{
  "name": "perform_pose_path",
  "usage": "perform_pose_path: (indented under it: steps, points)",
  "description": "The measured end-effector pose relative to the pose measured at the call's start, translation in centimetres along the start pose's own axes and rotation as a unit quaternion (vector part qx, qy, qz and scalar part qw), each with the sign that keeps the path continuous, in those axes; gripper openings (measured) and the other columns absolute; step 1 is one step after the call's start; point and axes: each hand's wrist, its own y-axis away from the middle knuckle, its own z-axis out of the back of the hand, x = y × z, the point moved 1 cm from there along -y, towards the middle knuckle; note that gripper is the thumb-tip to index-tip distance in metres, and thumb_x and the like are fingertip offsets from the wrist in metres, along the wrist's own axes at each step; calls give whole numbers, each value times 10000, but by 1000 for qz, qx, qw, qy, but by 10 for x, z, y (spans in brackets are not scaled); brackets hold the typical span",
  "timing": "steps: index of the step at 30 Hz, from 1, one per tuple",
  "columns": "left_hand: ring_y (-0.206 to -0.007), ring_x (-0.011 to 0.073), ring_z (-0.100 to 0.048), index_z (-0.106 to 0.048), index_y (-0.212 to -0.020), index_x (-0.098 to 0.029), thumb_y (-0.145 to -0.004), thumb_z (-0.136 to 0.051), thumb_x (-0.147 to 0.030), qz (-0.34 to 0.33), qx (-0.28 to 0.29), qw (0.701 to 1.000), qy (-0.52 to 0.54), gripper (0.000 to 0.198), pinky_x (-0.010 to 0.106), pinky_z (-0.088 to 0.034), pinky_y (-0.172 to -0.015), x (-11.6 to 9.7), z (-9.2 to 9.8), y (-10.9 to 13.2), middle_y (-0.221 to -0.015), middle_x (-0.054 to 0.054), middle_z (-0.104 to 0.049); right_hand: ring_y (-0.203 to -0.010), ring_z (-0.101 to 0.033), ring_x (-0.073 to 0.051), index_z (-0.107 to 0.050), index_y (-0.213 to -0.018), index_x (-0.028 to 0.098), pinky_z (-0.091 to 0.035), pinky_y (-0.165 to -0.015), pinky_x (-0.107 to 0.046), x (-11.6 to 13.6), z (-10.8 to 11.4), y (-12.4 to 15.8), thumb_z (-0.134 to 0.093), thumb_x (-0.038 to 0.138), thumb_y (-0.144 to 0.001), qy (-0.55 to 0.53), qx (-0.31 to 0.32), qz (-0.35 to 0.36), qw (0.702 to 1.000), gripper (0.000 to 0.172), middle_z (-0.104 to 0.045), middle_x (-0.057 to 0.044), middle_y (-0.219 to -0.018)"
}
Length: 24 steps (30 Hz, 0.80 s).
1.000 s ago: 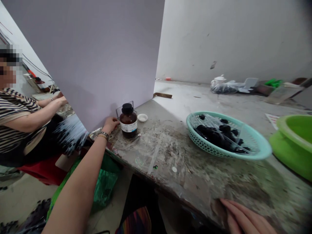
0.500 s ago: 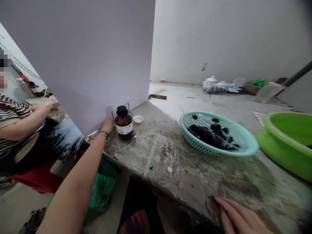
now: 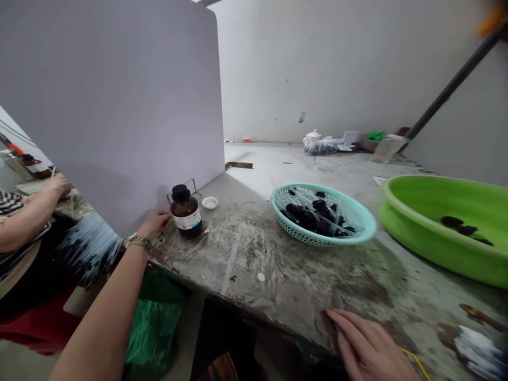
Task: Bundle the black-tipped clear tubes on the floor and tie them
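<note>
My left hand [image 3: 154, 224] rests on the worktable [image 3: 246, 248] at its left edge, just left of a brown glass bottle [image 3: 187, 217] with a black cap and a white label. Its fingers reach toward the bottle, loosely bent, with nothing visible in them. A small white dish [image 3: 210, 203] stands right of the bottle, and a thin wire stand [image 3: 194, 188] behind it. My right hand [image 3: 369, 344] lies on the table's front edge, fingers stretched out and holding nothing. Beyond it sits a turquoise basket [image 3: 317, 241] of black pieces with clear plastic strips.
A green basin [image 3: 444, 254] with a few black pieces is at the right. A grey panel [image 3: 119, 106] rises on the left; past it a co-worker's arm [image 3: 32, 211] shows. Crumpled white material [image 3: 478, 349] lies front right. A green bag [image 3: 153, 328] hangs below the table.
The view has turned right, so the scene has shifted left and more of the green basin shows. My left hand has drawn slightly away from the bottle. My right hand stays at the edge.
</note>
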Motion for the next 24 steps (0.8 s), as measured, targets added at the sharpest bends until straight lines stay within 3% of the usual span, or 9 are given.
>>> perform_pose_path:
  steps: [5,9,13,16,19,24]
  points:
    - [-547,103,-498,-521,-626,-186,-802,-504,-154,33,-16,976,213,180,203,-401,-461,2,16,45,-624,10,-538,-872,-608,-214,-623,-1087,207,-444,-802,-351,1,0,1,-418,297,-943,-5,-7,-18,1000,267,-667,-53,-988]
    - [-550,109,-504,-528,-640,-191,-744,-496,-143,63,-33,943,324,118,187,-358,-407,9,18,78,-646,31,-565,-875,-613,-209,-628,-1067,229,-464,-790,-342,3,4,-2,-413,315,-954,-40,-10,-32,999,257,-667,-45,-988]
    - [-606,116,-557,-561,-675,-176,-692,-558,-135,84,-36,917,389,45,179,-398,-437,13,9,95,-719,45,-620,-908,-623,-188,-610,-1076,240,-496,-794,-304,15,9,-20,-423,305,-961,-120,-6,-44,992,229,-664,-41,-1014]
    - [-587,98,-546,-597,-720,-165,-700,-593,-157,92,-26,907,411,22,161,-383,-429,10,1,96,-706,29,-603,-947,-626,-188,-586,-1143,245,-513,-808,-299,30,6,-46,-454,296,-947,-173,6,-43,984,242,-667,-41,-1050]
    - [-520,67,-484,-628,-832,-147,-724,-619,-199,91,5,906,414,120,130,-289,-379,4,-4,93,-656,5,-549,-1040,-603,-219,-546,-1236,220,-510,-873,-351,48,-8,-83,-496,335,-924,-236,49,-64,968,337,-641,-78,-1147]
    - [-461,56,-418,-580,-1069,-138,-678,-674,-201,60,57,917,391,406,124,-174,-361,-6,-7,86,-601,-32,-493,-1273,-444,-296,-376,-1429,194,-359,-1064,-486,89,-49,-165,-650,451,-795,-345,150,-85,923,738,-468,-137,-1398]
